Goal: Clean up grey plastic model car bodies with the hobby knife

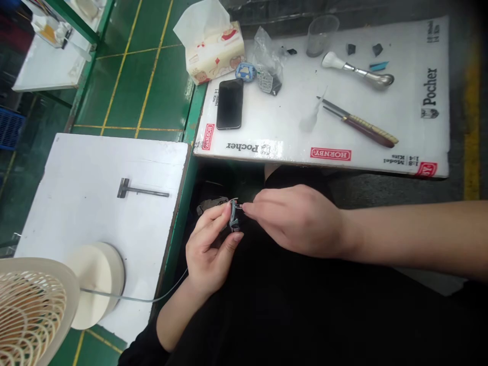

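The left hand [208,249] clamps a small grey part [234,222] between thumb and fingers, held over dark clothing [274,305], seemingly to steady it close to the other hand. The right hand [299,221] pinches its fingertips [246,208] together on a thin wire [238,206] at the part's top. Fingers hide much of the part, so its shape is hard to make out.

Left hand [208,249] and right hand [295,221] meet around a small grey part [234,219] above a dark-clothed lap [267,300], with free room above the lap, up to the front edge of the white foam board [290,137]. Toward the left, passage is blocked by the green bench edge [176,239] and the white board [76,203] beyond it. A grey cord [133,299] from the desk fan [32,315] runs just beside the left wrist.
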